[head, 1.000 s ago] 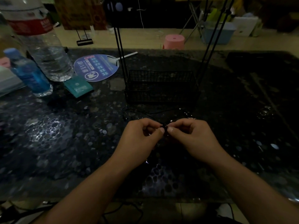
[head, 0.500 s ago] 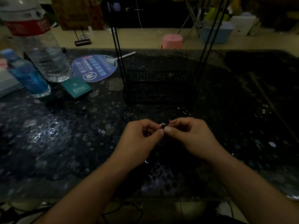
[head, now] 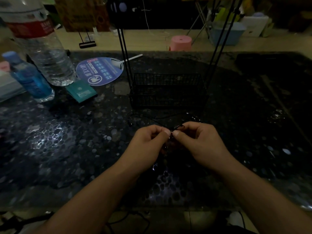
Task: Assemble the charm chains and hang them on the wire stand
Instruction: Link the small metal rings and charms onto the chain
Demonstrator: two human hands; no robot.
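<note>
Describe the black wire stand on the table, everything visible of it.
The wire stand is thin black metal: a low rectangular mesh basket at the base, with slim paired rods rising from its left and right sides out of the frame's top. It stands upright on the dark table, beyond both hands. Neither hand touches it; its contents are too dark to tell.

Dim room; pink stool (head: pixel 181 42) on seemingly tan floor (head: pixel 152 39).
</note>
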